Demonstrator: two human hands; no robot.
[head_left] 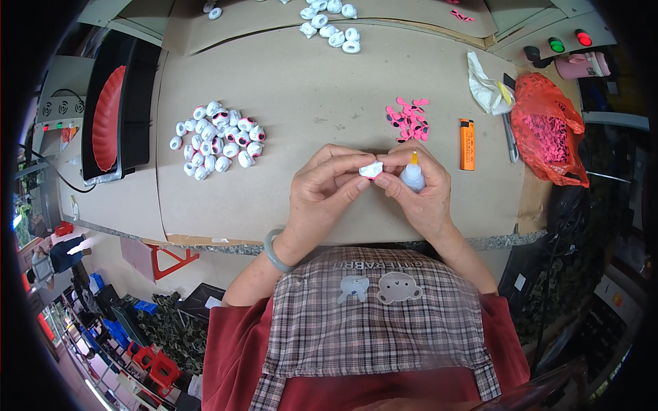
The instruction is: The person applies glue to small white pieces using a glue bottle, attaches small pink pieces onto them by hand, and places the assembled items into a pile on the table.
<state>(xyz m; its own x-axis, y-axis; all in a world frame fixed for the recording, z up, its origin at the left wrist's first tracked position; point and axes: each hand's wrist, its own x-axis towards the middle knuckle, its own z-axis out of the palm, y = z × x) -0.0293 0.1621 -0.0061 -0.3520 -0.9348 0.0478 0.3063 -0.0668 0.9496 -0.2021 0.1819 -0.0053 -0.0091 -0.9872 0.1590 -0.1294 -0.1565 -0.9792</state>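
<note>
Between the fingertips of both hands is a small white rounded piece (371, 170) with a bit of pink along its lower edge. My left hand (322, 179), with a pale bangle on the wrist, pinches it from the left. From the right, the thumb and forefinger of my right hand (428, 192) press on it too. A small white squeeze bottle (412, 177) with a yellow nozzle is tucked in my right hand, tip pointing away from me. Just beyond that hand lies a heap of small pink pieces with dark spots (408, 120).
White-and-pink pieces (218, 140) are piled at left; plain white pieces (336, 34) lie at the back. An orange lighter (467, 145), a crumpled white wrapper (488, 85) and a red plastic bag (528, 103) of pink pieces are at right. A black bin (140, 103) stands far left.
</note>
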